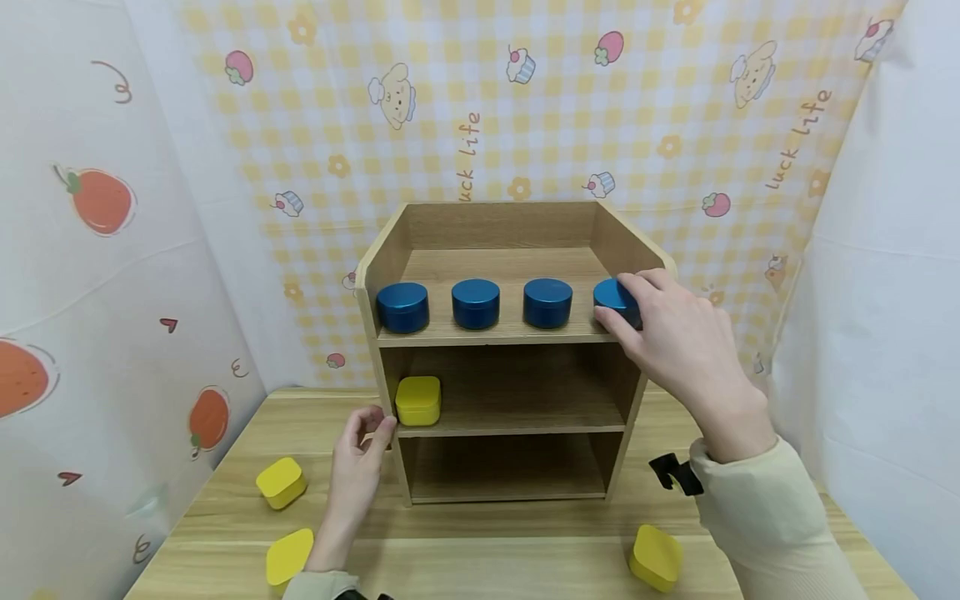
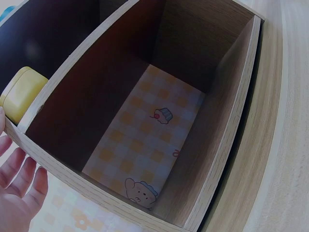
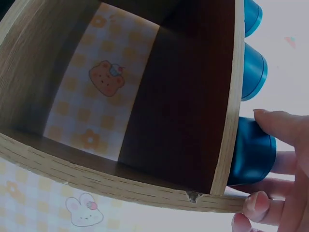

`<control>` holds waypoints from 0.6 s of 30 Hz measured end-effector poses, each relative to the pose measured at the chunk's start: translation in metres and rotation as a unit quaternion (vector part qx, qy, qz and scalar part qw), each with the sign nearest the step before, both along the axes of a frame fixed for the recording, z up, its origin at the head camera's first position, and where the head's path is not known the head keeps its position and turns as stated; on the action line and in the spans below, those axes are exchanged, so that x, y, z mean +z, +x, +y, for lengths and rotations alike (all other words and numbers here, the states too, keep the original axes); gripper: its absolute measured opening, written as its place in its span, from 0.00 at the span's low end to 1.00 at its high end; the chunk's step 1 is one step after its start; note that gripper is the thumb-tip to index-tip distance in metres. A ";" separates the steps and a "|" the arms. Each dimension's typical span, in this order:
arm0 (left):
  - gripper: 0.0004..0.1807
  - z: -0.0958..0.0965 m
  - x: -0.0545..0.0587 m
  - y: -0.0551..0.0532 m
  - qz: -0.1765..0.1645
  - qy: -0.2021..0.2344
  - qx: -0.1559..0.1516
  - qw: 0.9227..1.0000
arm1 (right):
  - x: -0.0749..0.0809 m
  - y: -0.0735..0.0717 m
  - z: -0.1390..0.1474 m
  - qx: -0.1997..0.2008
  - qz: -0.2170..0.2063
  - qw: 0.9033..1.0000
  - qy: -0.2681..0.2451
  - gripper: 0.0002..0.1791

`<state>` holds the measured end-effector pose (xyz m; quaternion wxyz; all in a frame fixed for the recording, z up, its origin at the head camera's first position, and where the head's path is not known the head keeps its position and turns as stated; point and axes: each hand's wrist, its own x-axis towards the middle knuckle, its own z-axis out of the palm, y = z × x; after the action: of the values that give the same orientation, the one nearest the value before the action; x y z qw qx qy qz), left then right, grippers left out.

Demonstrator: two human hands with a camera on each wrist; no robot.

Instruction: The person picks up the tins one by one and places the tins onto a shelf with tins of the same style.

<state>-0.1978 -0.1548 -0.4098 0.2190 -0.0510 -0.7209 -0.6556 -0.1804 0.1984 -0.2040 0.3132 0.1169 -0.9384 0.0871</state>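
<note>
At the right end of the shelf unit's top board, my right hand [image 1: 686,350] grips a round blue tin [image 3: 253,152] between thumb and fingers; the tin stands on the board near its front edge. Three more blue tins [image 1: 476,303] sit in a row to its left. My left hand [image 1: 360,458] is at the left side of the wooden shelf unit [image 1: 510,431], its thumb against the front edge of the side panel by the middle shelf. Just inside that edge, on the middle shelf, lies a yellow square tin [image 1: 418,401].
Two yellow tins [image 1: 281,482] lie on the wooden table at the left, the nearer one partly behind the left forearm. Another yellow tin [image 1: 656,557] is at the front right. A checked cloth [image 1: 480,100] hangs behind the unit, with white cloths at both sides.
</note>
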 end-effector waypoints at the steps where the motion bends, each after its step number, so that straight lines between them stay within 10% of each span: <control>1: 0.13 0.000 0.000 0.000 0.000 0.001 0.000 1.000 | 0.000 -0.001 0.000 -0.004 -0.001 1.000 0.001 0.29; 18: 0.13 0.000 0.000 0.000 0.000 0.005 0.001 1.000 | -0.002 -0.006 -0.004 -0.025 0.001 1.000 -0.013 0.26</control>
<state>-0.1974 -0.1547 -0.4102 0.2202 -0.0495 -0.7175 -0.6589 -0.1865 0.1946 -0.2063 0.3173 0.0895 -0.9397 0.0909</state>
